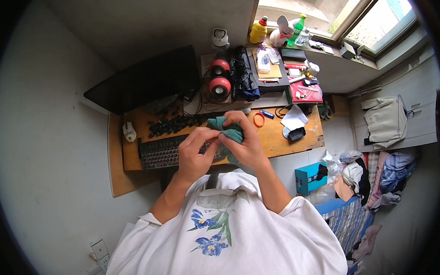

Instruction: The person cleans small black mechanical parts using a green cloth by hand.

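My right hand [246, 143] grips a bunched green cloth [231, 134] above the front of the wooden desk [279, 144]. The fingertips of my left hand [196, 151] meet those of my right at the cloth's left side; whether they pinch a small thing there is hidden. Below and to the left lies a black keyboard [158, 155] with its keycaps off, partly covered by my left hand. Loose black keycaps [168, 125] are heaped behind it.
A white mouse [129, 132] lies left of the keyboard, before a dark monitor [147, 78]. Red round speakers [219, 87] stand at the back. A red band [258, 119], a blue lighter-like item [267, 114], white paper [294, 116] and a black open case [297, 134] lie to the right.
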Demonstrator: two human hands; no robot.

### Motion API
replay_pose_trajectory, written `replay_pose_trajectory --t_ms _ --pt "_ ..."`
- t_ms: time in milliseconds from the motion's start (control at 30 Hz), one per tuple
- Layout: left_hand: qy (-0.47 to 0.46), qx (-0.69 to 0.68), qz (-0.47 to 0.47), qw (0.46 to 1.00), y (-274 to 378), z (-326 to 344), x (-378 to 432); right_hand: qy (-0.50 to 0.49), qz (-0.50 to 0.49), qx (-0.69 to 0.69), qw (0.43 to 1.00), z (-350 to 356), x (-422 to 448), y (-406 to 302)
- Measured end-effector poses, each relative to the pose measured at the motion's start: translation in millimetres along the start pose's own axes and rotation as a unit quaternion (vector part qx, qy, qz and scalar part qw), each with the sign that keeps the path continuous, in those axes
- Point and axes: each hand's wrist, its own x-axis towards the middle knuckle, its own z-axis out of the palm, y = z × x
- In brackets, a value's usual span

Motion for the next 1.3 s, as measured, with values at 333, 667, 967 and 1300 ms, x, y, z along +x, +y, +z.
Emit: replay_pose_trajectory --t_ms 333,667,967,1300 --pt "0.007 -0.562 -0.363 0.743 -22.6 -7.7 -1.5 0.067 0.193 0.202 0.958 -9.5 -8.3 24.7" --pt "-0.028 -0.621 -0.389 0.68 -28.5 -6.7 -1.3 0.037 0.163 0.212 0.963 -12.0 -6.4 11.7" --pt "-0.034 -0.605 -0.368 0.705 -30.5 -5.9 1.0 0.037 0.107 0.093 0.989 -11.8 -2.7 5.7" --pt "-0.004 -0.472 -0.302 0.828 -20.8 -5.9 5.5 0.009 0.008 0.013 1.0 -9.2 4.9 -8.7"
